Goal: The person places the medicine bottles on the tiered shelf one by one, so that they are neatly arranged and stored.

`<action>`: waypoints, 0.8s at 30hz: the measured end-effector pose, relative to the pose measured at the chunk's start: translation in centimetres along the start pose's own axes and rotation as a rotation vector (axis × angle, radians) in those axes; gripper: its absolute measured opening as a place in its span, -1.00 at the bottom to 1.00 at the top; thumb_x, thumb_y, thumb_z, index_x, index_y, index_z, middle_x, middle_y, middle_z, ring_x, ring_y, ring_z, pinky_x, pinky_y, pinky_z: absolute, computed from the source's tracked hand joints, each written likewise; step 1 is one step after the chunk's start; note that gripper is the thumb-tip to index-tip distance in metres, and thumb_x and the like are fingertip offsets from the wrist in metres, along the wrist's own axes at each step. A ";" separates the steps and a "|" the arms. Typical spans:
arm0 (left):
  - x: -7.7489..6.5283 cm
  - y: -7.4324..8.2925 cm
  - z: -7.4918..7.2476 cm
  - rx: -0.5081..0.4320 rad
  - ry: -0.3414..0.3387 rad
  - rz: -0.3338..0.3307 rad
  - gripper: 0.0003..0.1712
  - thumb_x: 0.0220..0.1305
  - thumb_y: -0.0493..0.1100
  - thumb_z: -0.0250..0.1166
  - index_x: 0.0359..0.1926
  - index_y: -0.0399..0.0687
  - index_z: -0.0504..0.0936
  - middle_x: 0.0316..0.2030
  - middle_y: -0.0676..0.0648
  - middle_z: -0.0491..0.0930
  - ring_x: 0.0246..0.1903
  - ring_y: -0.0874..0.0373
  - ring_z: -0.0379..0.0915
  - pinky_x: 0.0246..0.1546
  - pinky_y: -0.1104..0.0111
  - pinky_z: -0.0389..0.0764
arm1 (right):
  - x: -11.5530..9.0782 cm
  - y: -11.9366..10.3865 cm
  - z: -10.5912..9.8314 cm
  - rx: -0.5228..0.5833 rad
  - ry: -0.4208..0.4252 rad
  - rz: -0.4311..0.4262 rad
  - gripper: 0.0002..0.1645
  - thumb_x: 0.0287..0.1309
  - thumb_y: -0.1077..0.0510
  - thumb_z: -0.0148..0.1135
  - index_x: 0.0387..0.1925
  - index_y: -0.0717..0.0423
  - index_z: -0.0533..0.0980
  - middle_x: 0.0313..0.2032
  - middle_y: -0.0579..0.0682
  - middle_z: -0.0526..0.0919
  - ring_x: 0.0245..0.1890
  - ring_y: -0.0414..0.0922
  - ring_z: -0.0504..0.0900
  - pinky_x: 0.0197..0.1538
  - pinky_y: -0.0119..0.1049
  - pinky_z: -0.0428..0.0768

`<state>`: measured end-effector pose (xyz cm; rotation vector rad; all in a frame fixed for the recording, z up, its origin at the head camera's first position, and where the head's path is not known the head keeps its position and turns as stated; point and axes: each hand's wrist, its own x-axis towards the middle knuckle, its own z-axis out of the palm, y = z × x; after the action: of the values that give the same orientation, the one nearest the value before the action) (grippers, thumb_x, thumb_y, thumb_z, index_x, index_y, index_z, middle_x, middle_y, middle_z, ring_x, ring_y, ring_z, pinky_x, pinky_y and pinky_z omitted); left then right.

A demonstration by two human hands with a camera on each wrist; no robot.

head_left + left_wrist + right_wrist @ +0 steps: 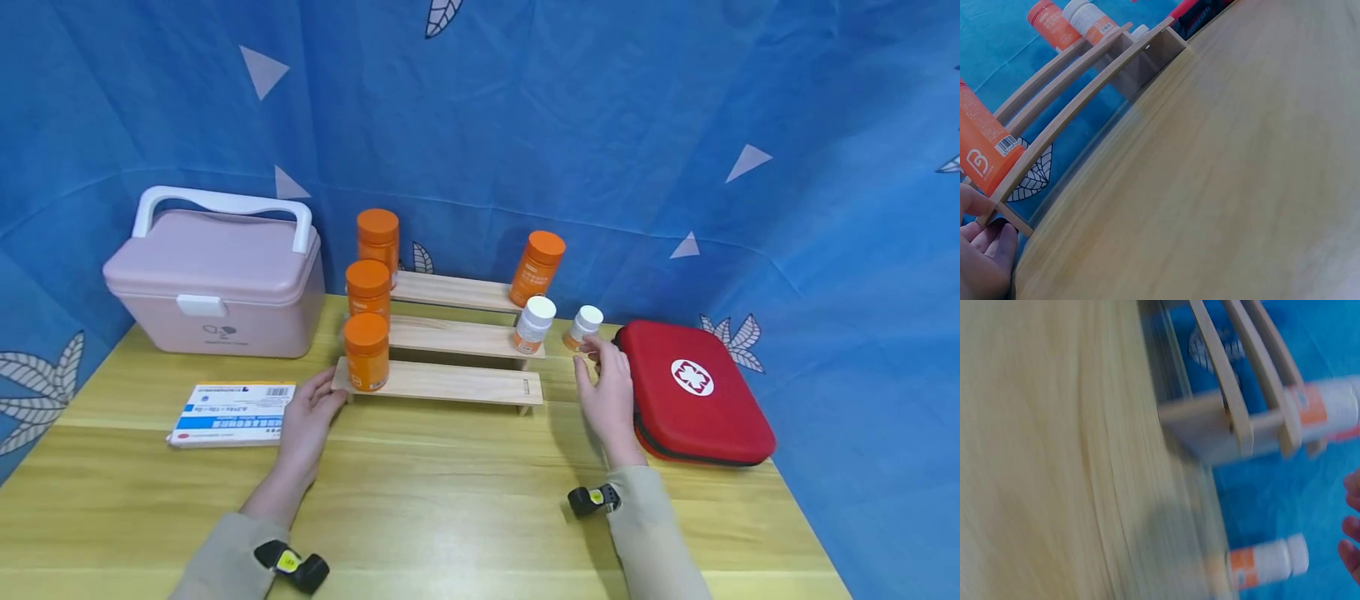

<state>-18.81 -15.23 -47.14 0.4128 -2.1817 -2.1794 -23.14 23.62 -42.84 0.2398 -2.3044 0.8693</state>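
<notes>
My left hand (309, 412) grips the left end of a three-step wooden rack (450, 381), fingers above and below the lowest step in the left wrist view. Close by on that step stands an orange bottle (367, 354). Behind it are a second orange bottle (368, 287) on the middle step and a third one (378, 237) on the top step. My right hand (609, 392) is held with parted fingers near a small white bottle (585, 323) on the table. Another white bottle (535, 323) occupies the middle step's right end, below an orange-capped bottle (537, 268).
A red first-aid case (697, 417) lies just right of my right hand. At the left, a pink box (217, 275) with a white handle stands behind a flat white-and-blue medicine box (232, 415). Blue patterned cloth (480, 125) hangs behind the table.
</notes>
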 end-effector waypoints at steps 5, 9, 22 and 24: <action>-0.1 0.0 0.0 -0.004 -0.002 -0.003 -0.38 0.38 -0.16 0.11 0.41 -0.09 0.19 0.30 -0.14 0.33 0.21 0.07 0.28 0.25 0.26 0.32 | 1.3 2.5 0.0 -0.019 0.010 0.096 -0.47 0.13 0.32 0.28 0.15 0.25 0.38 0.09 0.23 0.39 0.07 0.14 0.34 0.10 0.00 0.40; -0.1 0.0 0.0 -0.008 -0.008 -0.010 -0.37 0.38 -0.16 0.11 0.42 -0.09 0.18 0.30 -0.14 0.32 0.21 0.07 0.27 0.26 0.25 0.32 | 2.8 3.7 0.5 -0.032 -0.061 0.140 -0.34 0.14 0.26 0.30 0.26 0.20 0.30 0.24 0.23 0.26 0.26 0.14 0.19 0.29 0.04 0.22; 0.1 0.0 0.0 -0.012 -0.013 -0.013 -0.37 0.39 -0.16 0.10 0.42 -0.08 0.17 0.32 -0.14 0.29 0.22 0.06 0.26 0.25 0.25 0.32 | 5.1 5.9 3.2 -0.037 -0.153 0.330 -0.34 0.20 0.20 0.26 0.29 0.21 0.26 0.19 0.30 0.31 0.22 0.15 0.27 0.30 -0.02 0.25; 0.1 0.0 0.0 -0.010 -0.013 -0.012 -0.37 0.39 -0.16 0.10 0.42 -0.08 0.16 0.32 -0.14 0.29 0.22 0.06 0.26 0.25 0.24 0.32 | 5.2 6.1 3.4 -0.027 -0.149 0.342 -0.40 0.21 0.21 0.24 0.24 0.20 0.27 0.15 0.31 0.34 0.17 0.16 0.30 0.26 -0.01 0.29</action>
<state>-18.89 -15.28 -47.15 0.4135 -2.1793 -2.2052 -31.20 26.36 -44.68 -0.1098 -2.5388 1.0146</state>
